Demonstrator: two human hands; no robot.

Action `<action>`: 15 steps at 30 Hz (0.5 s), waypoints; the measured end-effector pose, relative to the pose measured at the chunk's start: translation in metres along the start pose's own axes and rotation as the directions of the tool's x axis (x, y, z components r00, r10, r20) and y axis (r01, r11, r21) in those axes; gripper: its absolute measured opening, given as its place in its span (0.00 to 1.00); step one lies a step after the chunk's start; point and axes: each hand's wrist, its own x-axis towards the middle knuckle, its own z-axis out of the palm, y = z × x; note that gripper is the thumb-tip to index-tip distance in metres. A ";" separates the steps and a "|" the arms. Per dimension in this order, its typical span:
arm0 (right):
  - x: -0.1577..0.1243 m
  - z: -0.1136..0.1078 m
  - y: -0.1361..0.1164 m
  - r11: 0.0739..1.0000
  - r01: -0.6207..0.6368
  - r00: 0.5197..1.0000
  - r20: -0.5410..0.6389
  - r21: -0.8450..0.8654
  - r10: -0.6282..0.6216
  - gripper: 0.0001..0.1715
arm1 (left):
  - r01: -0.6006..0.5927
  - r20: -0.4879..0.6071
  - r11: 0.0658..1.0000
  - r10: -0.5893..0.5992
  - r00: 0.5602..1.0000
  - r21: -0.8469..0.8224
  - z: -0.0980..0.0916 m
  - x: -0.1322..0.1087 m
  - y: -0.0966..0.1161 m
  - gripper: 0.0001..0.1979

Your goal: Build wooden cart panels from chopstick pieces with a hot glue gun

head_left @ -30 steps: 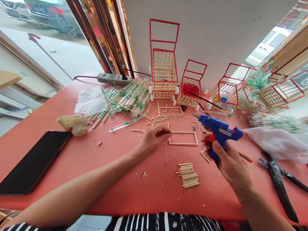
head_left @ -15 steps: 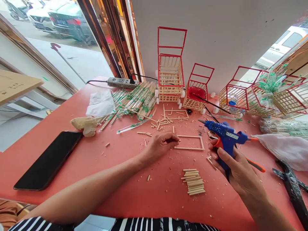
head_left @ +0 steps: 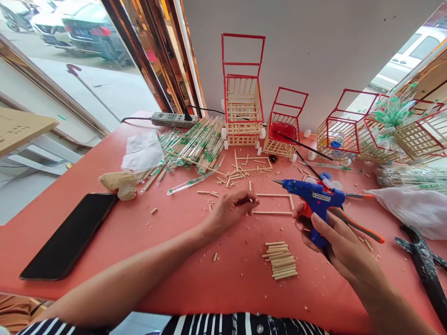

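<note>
"As your right hand [head_left: 333, 235] grips the blue glue gun [head_left: 316, 195], why does its nozzle [head_left: 278, 182] face the desk's [head_left: 195, 288] left edge?"

"Probably so it sits near the stick frame [head_left: 274, 213], back from the front edge beside your left hand [head_left: 228, 210], whose fingers pinch together; on what, I can't tell."

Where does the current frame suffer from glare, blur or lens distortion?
Head view: daylight bleaches the red table's far-left corner by the power strip; parked cars outside look soft, focus or motion unclear; wide-angle stretch seems to elongate the smartphone near the left edge; the glue gun reads fairly crisp.
</note>
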 end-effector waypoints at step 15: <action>0.000 0.000 0.007 0.944 0.077 0.982 0.187 -0.320 -0.017 0.37 | 0.177 -0.082 0.964 -0.196 0.977 -0.199 -0.001 0.003 0.002 0.20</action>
